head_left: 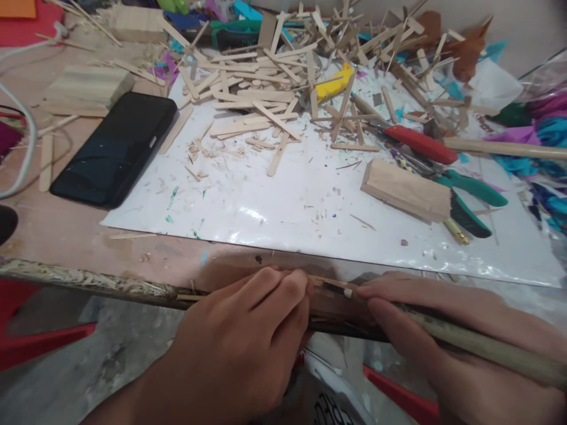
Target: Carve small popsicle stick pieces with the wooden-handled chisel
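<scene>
My left hand is closed at the table's front edge, its bent fingers pressed together on a thin wooden stick that shows to their right. My right hand grips a knife with a long wooden handle. Its narrow dark blade points left along the stick, close to my left fingertips. Where exactly blade and wood meet is hidden by my fingers. A pale strip end pokes out left of my left hand.
Shavings lie on a white sheet beyond my hands. Craft sticks are heaped at the back. A black phone lies left; a wood block, green-handled pliers and a red-handled tool lie right.
</scene>
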The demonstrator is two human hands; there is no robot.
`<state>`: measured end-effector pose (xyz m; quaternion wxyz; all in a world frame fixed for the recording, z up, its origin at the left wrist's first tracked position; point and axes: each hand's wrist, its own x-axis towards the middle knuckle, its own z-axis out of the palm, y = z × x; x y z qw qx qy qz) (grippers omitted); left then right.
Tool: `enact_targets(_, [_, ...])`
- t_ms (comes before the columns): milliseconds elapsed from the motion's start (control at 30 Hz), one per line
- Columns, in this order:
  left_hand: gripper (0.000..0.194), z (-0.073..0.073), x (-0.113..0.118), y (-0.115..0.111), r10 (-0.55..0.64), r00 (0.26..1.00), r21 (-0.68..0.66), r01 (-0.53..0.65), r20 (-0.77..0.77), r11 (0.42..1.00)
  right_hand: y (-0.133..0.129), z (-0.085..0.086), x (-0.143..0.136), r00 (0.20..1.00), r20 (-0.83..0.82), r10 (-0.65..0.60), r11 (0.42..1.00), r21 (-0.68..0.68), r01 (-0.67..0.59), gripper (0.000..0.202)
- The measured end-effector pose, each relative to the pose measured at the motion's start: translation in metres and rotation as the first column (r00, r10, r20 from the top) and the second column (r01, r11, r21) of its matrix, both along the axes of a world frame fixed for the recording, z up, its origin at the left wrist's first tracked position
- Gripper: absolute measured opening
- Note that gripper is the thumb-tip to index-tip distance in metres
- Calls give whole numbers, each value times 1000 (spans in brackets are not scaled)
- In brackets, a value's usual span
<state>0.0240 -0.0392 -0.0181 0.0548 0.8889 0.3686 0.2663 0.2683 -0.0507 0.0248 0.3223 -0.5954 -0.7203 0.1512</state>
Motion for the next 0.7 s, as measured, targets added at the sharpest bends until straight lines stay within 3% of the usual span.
enact_targets(500, [24, -1, 2, 1, -8, 1000, -16, 9, 13, 1000, 1, -4, -2, 987, -119, -104, 993, -67, 96, 21])
enact_targets(667, [24, -3, 2, 2, -21, 1000, -18, 21, 14, 1000, -2, -4, 5, 998, -46, -41, 997, -65, 38, 14])
enact_targets(700, [24, -2, 2, 2, -25, 1000, -18, 25, 15, 1000, -3, -4, 4, 991, -75, -115, 991, -71, 110, 16])
